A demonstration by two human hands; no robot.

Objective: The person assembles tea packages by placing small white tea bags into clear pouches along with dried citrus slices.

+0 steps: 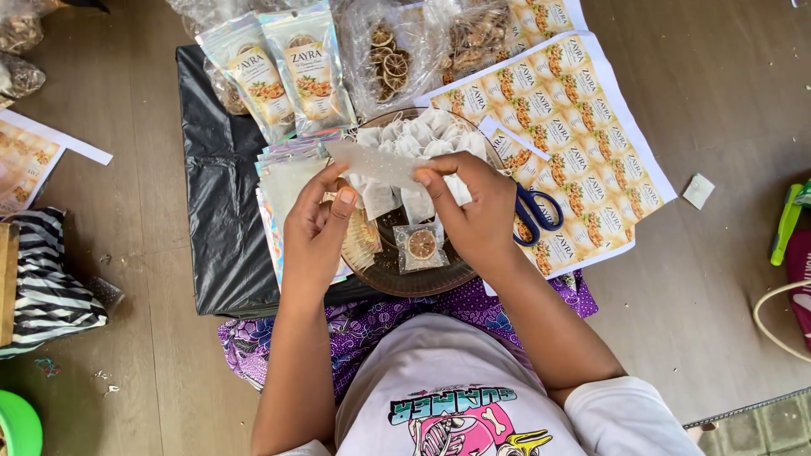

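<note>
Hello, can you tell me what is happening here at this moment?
A person sitting on the floor holds a small clear packet between both hands, the left hand and the right hand, above a round brown tray. The tray holds white sachets and a small bag with a dried citrus slice. Blue-handled scissors lie on a sheet of printed labels; shiny filled pouches lie beyond.

Both bare forearms forward; left hand and right hand pinching
</note>
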